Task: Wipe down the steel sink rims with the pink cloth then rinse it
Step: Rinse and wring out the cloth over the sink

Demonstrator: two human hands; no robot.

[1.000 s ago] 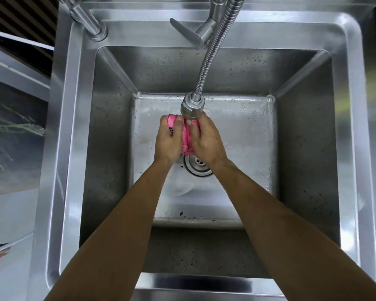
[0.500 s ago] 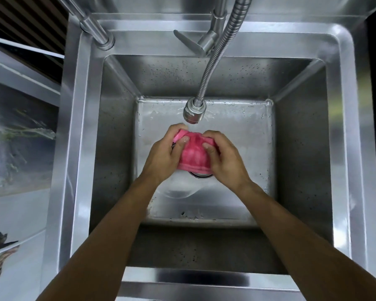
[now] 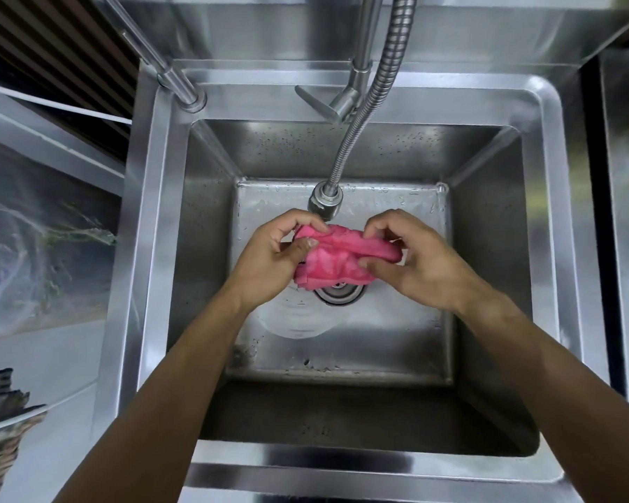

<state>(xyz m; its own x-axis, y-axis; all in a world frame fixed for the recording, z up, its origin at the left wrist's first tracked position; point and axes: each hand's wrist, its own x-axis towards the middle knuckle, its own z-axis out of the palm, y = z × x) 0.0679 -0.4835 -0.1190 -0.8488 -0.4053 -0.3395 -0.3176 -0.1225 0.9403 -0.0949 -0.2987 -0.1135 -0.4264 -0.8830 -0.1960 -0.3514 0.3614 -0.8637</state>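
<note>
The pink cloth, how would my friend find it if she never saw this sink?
Look into the big steel sink, under the bendy hose's nozzle. Two hands hold the pink cloth over the round drain. It's the only pink, soft thing among shiny metal.

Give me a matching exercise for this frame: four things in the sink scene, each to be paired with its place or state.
Things:
1. pink cloth
2. spray head
3. drain
4. faucet lever

Places or states:
A. on the back rim of the sink
B. stretched between both hands
C. hanging just behind the hands, on the flexible hose
D. in the basin floor, partly hidden under the cloth

Pairs: 1-B, 2-C, 3-D, 4-A
</note>
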